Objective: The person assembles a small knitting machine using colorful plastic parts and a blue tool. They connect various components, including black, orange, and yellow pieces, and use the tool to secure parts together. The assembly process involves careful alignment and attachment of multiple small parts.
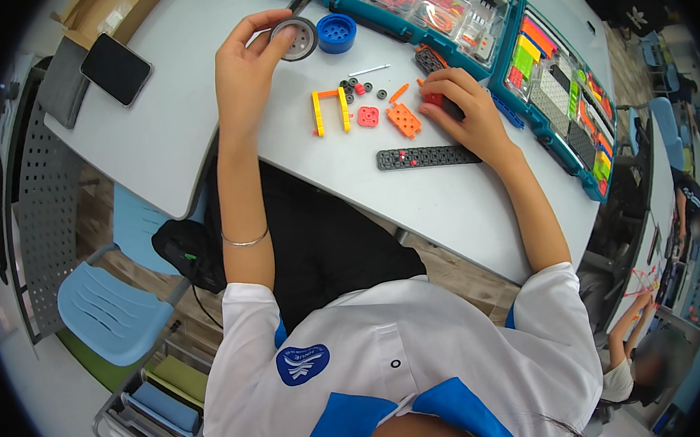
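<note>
Two hands: left hand (246,63) pinches a grey wheel (298,39); right hand (466,109) fingers closed on a red piece (435,99).
Surface: pale grey table (165,134), scattered parts.
Room: blue chair (109,308), wood floor.

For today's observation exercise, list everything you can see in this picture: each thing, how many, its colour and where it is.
Table: one, pale grey, centre.
Phone: one, black, table's left corner.
Parts case: one, teal, open, far right edge.
Wheel: one, grey, at left fingertips.
Round hub: one, blue, right of wheel.
Frame piece: one, yellow and orange, mid-table.
Square plate: one, pink-red.
Holed plate: one, orange.
Long beam: one, dark grey, near edge.
Chairs: two, light blue, lower left.
Left hand: on wheel.
Right hand: over a small red part.
</note>
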